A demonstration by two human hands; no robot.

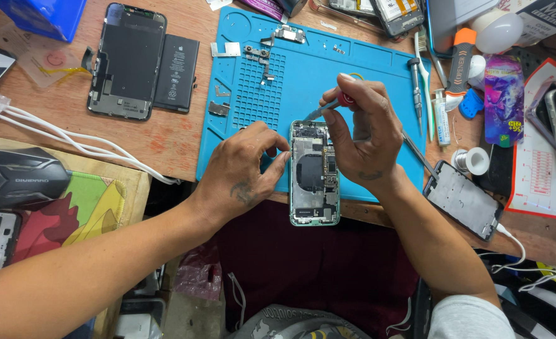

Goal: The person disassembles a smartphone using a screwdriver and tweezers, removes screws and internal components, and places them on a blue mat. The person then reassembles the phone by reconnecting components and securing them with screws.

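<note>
Surface (pixel 165 135): worn wood, crowded with parts; a blue mat (pixel 366 94) lies across its middle, reaching the near edge
Mat: small brackets and screws sit scattered along its far side; a spare screwdriver (pixel 415 85) lies on its right part
Opened phone (pixel 314 172): lies flat, insides up, on the near edge of the mat, its lower end hanging a little past the surface edge; it sits between the two hands
Left hand (pixel 243 169): fingers (pixel 278 164) narrow, thumb and forefinger pressed against the phone's left rim, holding it steady
Right hand (pixel 362 135): fingers closed around a red-handled tool (pixel 328 108); the tip points down and left at the phone's top left corner, touching or just above it, I cannot tell which
Doing it well, as I judge: keep the left fingers firm on the rim so the phone cannot twist; hold the tool upright over the screw; press lightly and turn slowly; put anything loosened on the mat with the other small parts
Other phone and battery (pixel 127 59): far left, well apart from both hands
</note>
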